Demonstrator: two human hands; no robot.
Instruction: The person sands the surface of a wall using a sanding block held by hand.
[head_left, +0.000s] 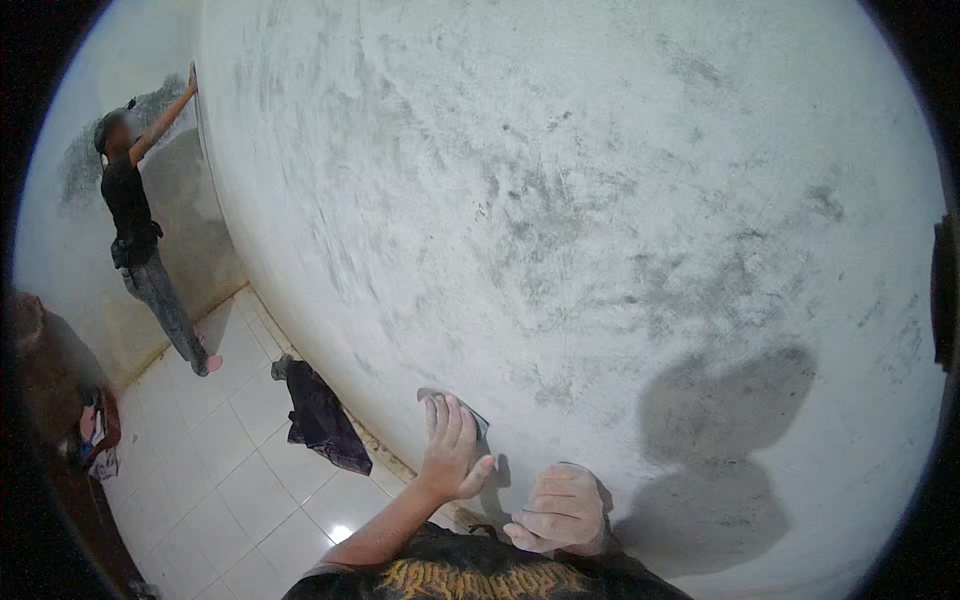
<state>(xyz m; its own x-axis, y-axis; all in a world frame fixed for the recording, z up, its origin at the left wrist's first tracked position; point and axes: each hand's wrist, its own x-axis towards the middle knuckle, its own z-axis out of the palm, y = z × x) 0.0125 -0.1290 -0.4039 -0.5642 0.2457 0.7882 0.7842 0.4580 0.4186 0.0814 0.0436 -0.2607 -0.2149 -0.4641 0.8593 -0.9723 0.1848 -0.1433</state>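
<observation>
Low on a pale, grey-smudged wall (570, 225), my left hand (452, 442) presses a dark, thin sheet (472, 417), possibly sandpaper, flat against the surface with its fingers extended. Part of the sheet sticks out past the fingertips. To its right, close in front of my dark shirt, my right hand (562, 510) is curled with its fingers bent. A thin edge shows at the fingers of that hand, but I cannot tell whether it holds something. The wall has dark grey patches across its middle and right.
A person (131, 202) in a dark shirt and cap stands at the far left, an arm raised to the wall near the corner. A dark cloth (322, 416) lies on the white tiled floor (225, 450). Dark brown furniture (60, 420) with items on it stands at the left edge.
</observation>
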